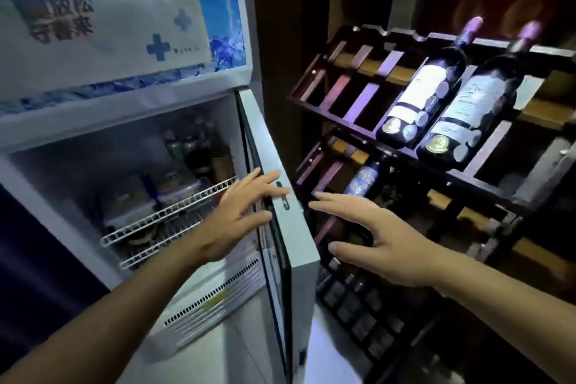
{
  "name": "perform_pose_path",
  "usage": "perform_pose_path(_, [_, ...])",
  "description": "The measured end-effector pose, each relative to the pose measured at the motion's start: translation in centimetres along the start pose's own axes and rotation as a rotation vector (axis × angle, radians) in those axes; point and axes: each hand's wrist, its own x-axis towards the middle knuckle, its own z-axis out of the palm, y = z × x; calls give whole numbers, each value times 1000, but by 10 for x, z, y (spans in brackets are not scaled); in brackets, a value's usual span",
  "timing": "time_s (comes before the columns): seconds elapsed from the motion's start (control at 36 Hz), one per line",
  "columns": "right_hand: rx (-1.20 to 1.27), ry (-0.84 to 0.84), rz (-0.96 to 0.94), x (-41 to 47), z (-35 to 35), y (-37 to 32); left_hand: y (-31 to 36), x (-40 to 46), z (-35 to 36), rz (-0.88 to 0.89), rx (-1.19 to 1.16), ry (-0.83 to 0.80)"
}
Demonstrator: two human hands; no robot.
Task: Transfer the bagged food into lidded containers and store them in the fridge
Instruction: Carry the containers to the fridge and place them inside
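Observation:
A white display fridge (124, 115) stands open, its glass door (293, 243) swung out edge-on toward me. On its upper wire shelf (168, 212) sit two clear lidded containers (179, 185) (129, 206) with food inside. My left hand (240, 212) is spread flat, fingers resting on the door's inner edge near the lock. My right hand (374, 246) hovers open on the outer side of the door, fingers pointing left and close to its edge. Neither hand holds anything.
Bottles and jars (199, 146) stand at the back of the fridge shelf. A dark wooden wine rack (405, 146) with several wine bottles (420, 93) fills the right side, close to the open door. A vent grille (215, 296) runs along the fridge base.

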Motion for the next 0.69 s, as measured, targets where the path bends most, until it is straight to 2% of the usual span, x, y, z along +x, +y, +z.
perform_pose_path(0.08, [-115, -108, -22, 37, 16, 5, -4, -25, -27, -88, -86, -13])
perform_pose_path(0.19, [-265, -154, -112, 89, 43, 2, 0, -53, -66, -199, -95, -13])
perform_pose_path(0.33, [-395, -173, -202, 150, 80, 1, 4, -82, -101, -333, 94, 32])
perform_pose_path(0.47, [-301, -167, -214, 195, 110, -7, -4, -109, -127, -470, 317, 69])
perform_pose_path(0.69, [-395, -168, -261, 263, 156, -24, -23, -118, -164, -705, 719, 62])
